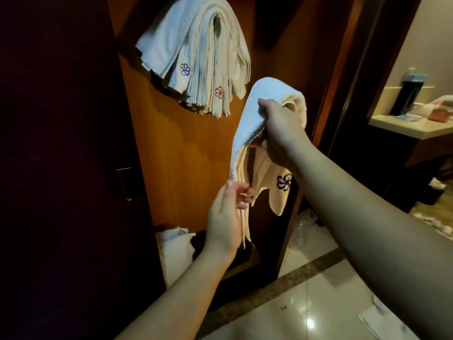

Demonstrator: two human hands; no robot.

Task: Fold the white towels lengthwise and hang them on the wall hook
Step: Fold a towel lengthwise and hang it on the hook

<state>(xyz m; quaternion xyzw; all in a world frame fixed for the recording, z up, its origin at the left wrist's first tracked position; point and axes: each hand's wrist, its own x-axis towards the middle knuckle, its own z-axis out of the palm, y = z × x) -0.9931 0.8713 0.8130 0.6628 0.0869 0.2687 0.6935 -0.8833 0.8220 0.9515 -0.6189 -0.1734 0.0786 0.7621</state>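
The right hand was clamped on the fold of a white towel, holding it high so both halves hung down, level with the hook's load. The left hand — fingers loosely straight — touched the dangling ends, likely to even them. Towels already hung draped over the wall hook just above-left.
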